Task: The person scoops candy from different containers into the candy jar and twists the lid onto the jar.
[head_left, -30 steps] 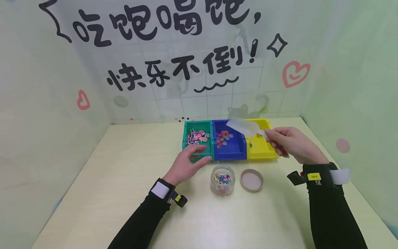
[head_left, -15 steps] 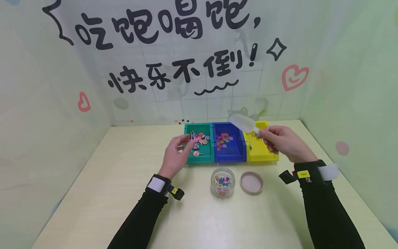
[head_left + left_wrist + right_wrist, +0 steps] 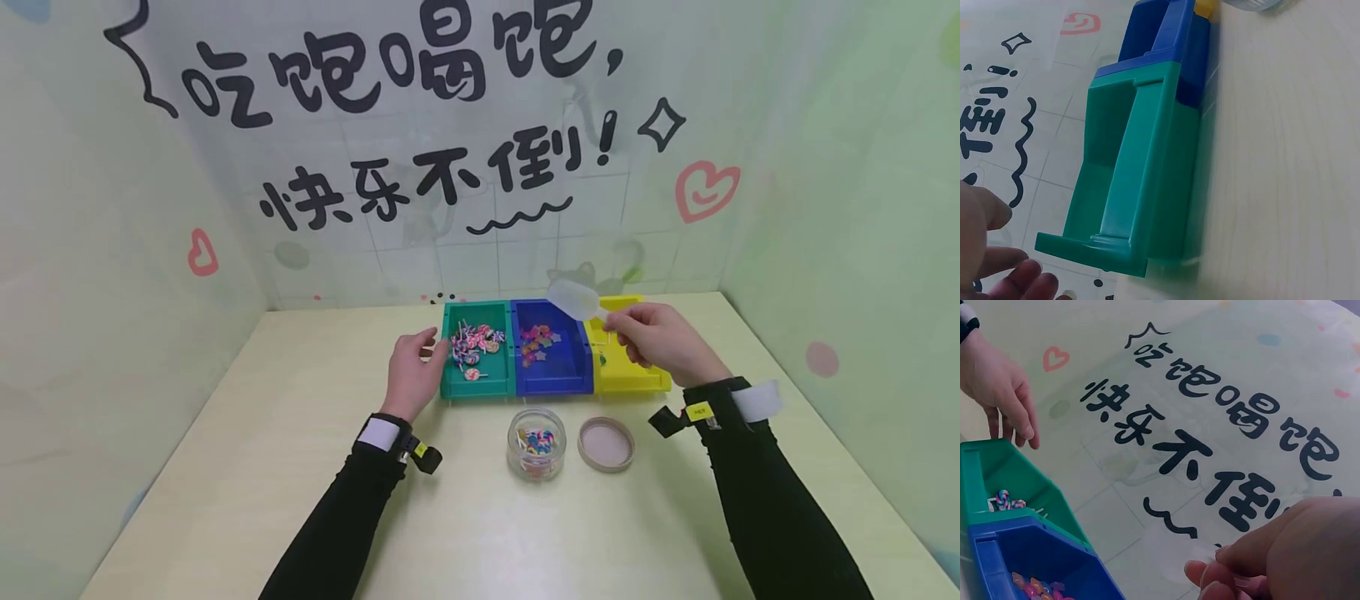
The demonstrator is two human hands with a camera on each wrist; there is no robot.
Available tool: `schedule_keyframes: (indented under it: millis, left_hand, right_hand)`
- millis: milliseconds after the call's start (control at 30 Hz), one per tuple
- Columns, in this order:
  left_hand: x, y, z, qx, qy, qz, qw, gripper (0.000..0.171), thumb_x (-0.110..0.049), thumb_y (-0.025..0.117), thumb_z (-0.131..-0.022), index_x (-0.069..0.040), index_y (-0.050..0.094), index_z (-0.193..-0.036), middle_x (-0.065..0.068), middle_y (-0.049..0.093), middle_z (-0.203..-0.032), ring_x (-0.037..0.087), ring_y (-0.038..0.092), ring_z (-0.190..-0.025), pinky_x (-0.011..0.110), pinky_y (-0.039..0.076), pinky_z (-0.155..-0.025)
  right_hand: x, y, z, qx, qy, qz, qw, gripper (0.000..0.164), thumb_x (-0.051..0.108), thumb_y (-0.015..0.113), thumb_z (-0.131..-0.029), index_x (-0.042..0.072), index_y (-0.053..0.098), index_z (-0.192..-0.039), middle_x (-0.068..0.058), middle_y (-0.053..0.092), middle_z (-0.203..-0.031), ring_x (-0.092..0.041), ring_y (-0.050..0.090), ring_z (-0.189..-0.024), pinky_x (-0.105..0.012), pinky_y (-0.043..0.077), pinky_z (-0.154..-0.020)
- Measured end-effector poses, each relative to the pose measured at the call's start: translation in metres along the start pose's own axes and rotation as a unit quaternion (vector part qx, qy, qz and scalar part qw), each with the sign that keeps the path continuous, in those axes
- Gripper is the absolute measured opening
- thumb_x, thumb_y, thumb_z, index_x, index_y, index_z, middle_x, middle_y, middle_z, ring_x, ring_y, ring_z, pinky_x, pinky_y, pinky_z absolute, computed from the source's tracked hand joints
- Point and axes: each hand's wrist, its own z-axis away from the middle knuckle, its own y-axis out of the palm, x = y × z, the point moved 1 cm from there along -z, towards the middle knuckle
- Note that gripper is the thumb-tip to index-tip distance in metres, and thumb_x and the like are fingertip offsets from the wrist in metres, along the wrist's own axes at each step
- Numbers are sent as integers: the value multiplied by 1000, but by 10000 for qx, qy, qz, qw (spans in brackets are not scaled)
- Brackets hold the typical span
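My right hand (image 3: 662,340) pinches the handle of a translucent white scoop (image 3: 573,299), whose bowl hovers above the back of the blue bin (image 3: 564,377). My left hand (image 3: 412,373) is at the left side of the green bin (image 3: 491,386), its fingers loosely bent, with a gap between them and the bin in the left wrist view. Small lollipop-shaped pieces (image 3: 476,340) lie in the green bin. Coloured star-shaped pieces (image 3: 537,342) are in the blue one. The yellow bin (image 3: 633,379), partly behind my right hand, has a few small pieces in it.
In front of the bins stands a lidless clear jar (image 3: 517,457) with small colourful lollipop pieces inside. Its round lid (image 3: 606,444) lies flat to the right. A printed curtain (image 3: 420,267) closes off the table's back, and pale side walls flank it.
My left hand has moved left, from over the front of the green bin to beside it. The right hand has shifted slightly left, still holding the scoop.
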Motion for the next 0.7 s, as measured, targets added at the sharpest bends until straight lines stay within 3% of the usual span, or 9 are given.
schedule_keyframes:
  millis: [200,433,567,700]
  left_hand:
    - [7,4,-4,118,-31,-552,9984,51,-25,63,-111,6,60,-151,25,63,-119,31,62,-97,33,50,-77]
    - [15,9,-5,291,-333,-395,9982,47,-26,59,-113,0,62,-153,8,55,-81,20,48,-72,29,36,-61]
    - [16,10,-3,271,-326,-353,9985,49,-28,57,-113,-1,60,-154,12,61,-84,21,49,-75,30,37,-63]
    - [16,10,-3,264,-305,-327,9987,49,-30,57,-113,-3,60,-154,17,65,-91,22,49,-77,30,38,-64]
  right_hand:
    - [-7,14,-13,-238,180,606,9977,39,31,54,-116,-4,71,-123,-7,61,-86,-22,58,-72,-27,45,-60]
    - [-15,39,-25,-472,333,1613,9852,38,31,56,-113,-2,73,-113,-15,71,-94,-26,66,-77,-30,47,-65]
    - [-14,49,-27,-561,250,2076,9763,35,29,58,-111,0,75,-102,-9,68,-81,-22,64,-72,-28,45,-60]
    - [-8,59,-25,-686,-59,2471,9665,38,24,58,-109,5,66,-78,-4,58,-66,-21,57,-62,-27,38,-55]
